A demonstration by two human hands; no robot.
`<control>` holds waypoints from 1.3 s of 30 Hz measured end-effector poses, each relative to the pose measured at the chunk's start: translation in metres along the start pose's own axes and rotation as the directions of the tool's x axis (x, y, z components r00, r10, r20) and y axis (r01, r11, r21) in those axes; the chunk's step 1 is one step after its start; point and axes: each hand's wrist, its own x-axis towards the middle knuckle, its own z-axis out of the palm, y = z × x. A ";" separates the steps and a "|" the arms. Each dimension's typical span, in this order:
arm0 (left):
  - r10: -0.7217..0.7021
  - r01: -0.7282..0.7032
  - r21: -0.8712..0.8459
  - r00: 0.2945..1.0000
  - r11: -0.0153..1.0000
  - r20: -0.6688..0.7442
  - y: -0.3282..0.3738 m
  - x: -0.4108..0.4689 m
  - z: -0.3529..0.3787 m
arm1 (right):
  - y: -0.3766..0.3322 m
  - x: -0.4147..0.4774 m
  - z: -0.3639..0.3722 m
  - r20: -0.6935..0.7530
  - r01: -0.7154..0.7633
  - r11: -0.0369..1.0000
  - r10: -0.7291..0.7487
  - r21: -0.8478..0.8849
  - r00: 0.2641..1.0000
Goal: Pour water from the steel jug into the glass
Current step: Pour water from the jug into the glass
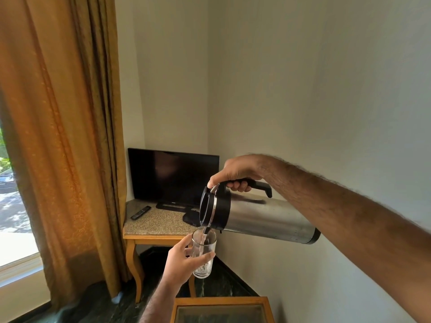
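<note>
head view looks forward and down (wide-angle, close)

Behind the steel jug point(263, 220): hid the right end of the bench point(158, 223), the television's point(172, 176) lower right corner and most of a dark object point(190, 217) by its lid. Above the jug, wrapped by the right hand point(235, 174), showed little of the handle. Below the jug's spout, covered the glass's point(205, 252) left side under the left hand point(184, 262). Could not read the water level. Left of the jug, too small to make out the remote's point(140, 212) buttons.

Steel jug point(268, 220) silver, black top — curtain point(65, 136) ochre — tabletop point(158, 222) speckled.
</note>
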 end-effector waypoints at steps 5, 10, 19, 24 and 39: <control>0.032 -0.032 0.013 0.999 0.999 -0.003 0.004 -0.003 -0.001 | -0.004 0.000 -0.001 0.023 -0.014 0.998 0.015 -0.054 1.000; 0.036 -0.036 -0.009 0.999 0.999 -0.006 0.002 -0.002 0.000 | -0.007 -0.001 -0.002 0.031 -0.015 0.997 0.017 -0.071 0.999; 0.036 -0.036 -0.022 0.999 0.999 -0.008 0.003 0.000 0.003 | -0.011 0.000 -0.003 0.072 -0.018 0.998 0.022 -0.060 0.997; 0.017 -0.017 -0.031 1.000 0.999 -0.018 -0.001 0.002 0.004 | -0.012 -0.002 -0.003 0.064 -0.018 0.998 0.022 -0.063 0.998; 0.020 -0.023 -0.044 0.998 0.999 -0.061 0.003 0.003 0.004 | -0.013 0.000 -0.008 0.068 -0.011 0.998 0.015 -0.066 0.998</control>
